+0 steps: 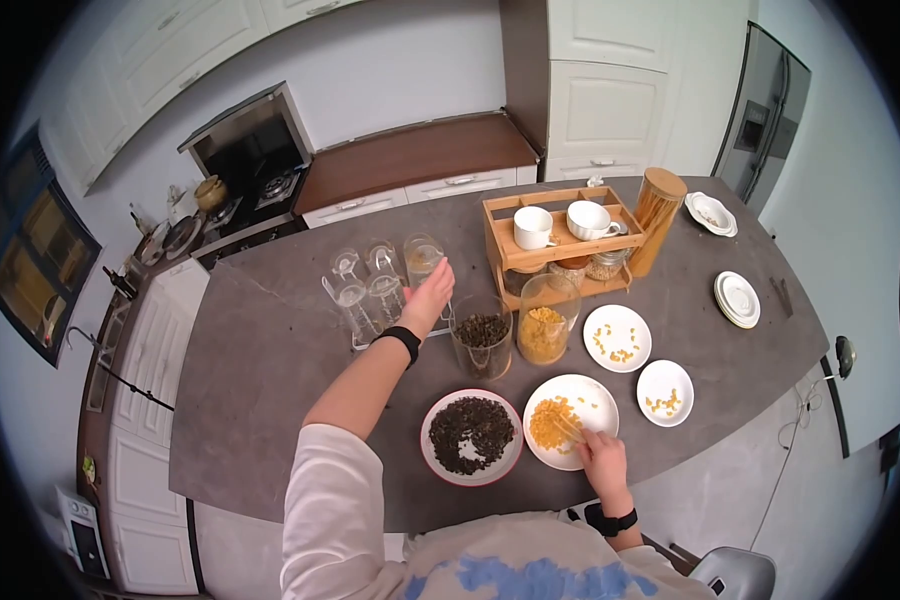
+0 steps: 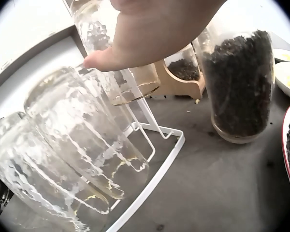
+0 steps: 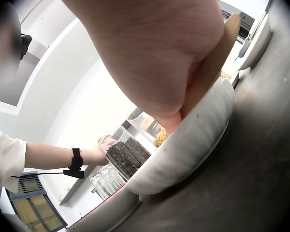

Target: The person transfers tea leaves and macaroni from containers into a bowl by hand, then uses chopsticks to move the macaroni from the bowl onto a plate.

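Note:
My left hand (image 1: 430, 297) grips a clear glass (image 2: 123, 87) at the glass rack (image 2: 170, 154), thumb along its near side and the other fingers mostly out of sight. More ribbed glasses (image 2: 82, 140) stand upside down on the rack. In my right hand (image 1: 604, 464) is a flat wooden utensil (image 3: 215, 63), its far end among yellow pieces (image 1: 554, 422) on a white plate (image 1: 602, 392). To the left of that plate is a red-rimmed bowl (image 1: 432, 465) of dark dried leaves. Behind them stand a jar of dark leaves (image 1: 482, 345) and a jar of yellow pieces (image 1: 543, 335).
A wooden shelf (image 1: 505, 262) with white cups and small jars stands at the back, beside a tall pasta jar (image 1: 658, 225). Two small white plates, one a saucer (image 1: 665, 380), hold some yellow pieces at right. Stacked saucers (image 1: 738, 298) lie near the right edge.

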### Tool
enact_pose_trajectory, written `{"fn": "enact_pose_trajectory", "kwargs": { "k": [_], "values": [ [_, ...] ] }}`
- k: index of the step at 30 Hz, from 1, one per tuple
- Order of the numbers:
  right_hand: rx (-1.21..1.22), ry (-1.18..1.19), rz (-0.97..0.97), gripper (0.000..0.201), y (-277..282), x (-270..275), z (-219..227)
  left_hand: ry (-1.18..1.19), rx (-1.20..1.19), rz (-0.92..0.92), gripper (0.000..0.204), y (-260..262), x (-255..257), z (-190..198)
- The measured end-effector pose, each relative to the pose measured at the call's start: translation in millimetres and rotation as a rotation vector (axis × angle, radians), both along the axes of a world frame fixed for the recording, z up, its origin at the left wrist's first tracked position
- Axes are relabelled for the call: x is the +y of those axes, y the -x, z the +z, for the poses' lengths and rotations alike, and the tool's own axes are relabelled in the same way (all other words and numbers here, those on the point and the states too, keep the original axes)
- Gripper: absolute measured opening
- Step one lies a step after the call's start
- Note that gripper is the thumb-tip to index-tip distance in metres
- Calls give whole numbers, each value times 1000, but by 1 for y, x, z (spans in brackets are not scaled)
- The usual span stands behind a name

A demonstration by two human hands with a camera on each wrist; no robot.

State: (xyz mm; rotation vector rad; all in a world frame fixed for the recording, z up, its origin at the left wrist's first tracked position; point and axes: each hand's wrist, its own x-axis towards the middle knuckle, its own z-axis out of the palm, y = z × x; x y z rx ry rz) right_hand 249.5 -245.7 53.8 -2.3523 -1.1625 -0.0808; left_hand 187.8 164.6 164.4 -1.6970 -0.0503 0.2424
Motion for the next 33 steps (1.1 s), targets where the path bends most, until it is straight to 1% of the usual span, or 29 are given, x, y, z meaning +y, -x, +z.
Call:
{"fn": "enact_pose_trajectory", "kwargs": {
  "k": [3, 6, 9, 10, 15, 18, 21, 22, 25, 26, 29, 30, 33],
  "values": [
    [4, -9, 4, 26, 0, -1, -3, 94, -14, 34, 75, 0, 3, -23],
    [12, 10, 4, 26, 1, -1, 0, 182, -104, 42, 76, 2, 11, -43],
    [12, -6, 22, 26, 0, 0, 0, 319, -154, 74, 76, -6, 20, -65],
    [7, -9, 23, 26, 0, 0, 0, 314, -155, 71, 76, -7, 22, -71],
    [-1, -2, 12, 26, 2, 0, 1, 328, -159, 82, 77, -9, 16, -72],
    [8, -8, 6, 26, 4, 1, 3, 238, -112, 91, 77, -6, 15, -70],
    [25, 8, 15, 27, 4, 0, 6, 290, -169, 32, 80, -5, 22, -78],
    [21, -4, 26, 27, 4, 0, 6, 340, -141, 56, 66, -5, 22, -76],
    [39, -15, 23, 26, 6, -1, 8, 553, -185, -118, 50, 14, 15, -67],
    [48, -22, 21, 26, 6, -1, 11, 530, -204, -158, 40, 24, 8, -61],
    [89, -51, 2, 25, 5, -4, 10, 879, -508, -247, 38, 63, -15, -53],
    [83, -76, 5, 24, 4, -4, 12, 1009, -605, -246, 34, 79, -30, -43],
    [150, -132, -22, 24, 6, -2, 15, 1386, -923, -136, 33, 130, -59, -50]
  ]
}}
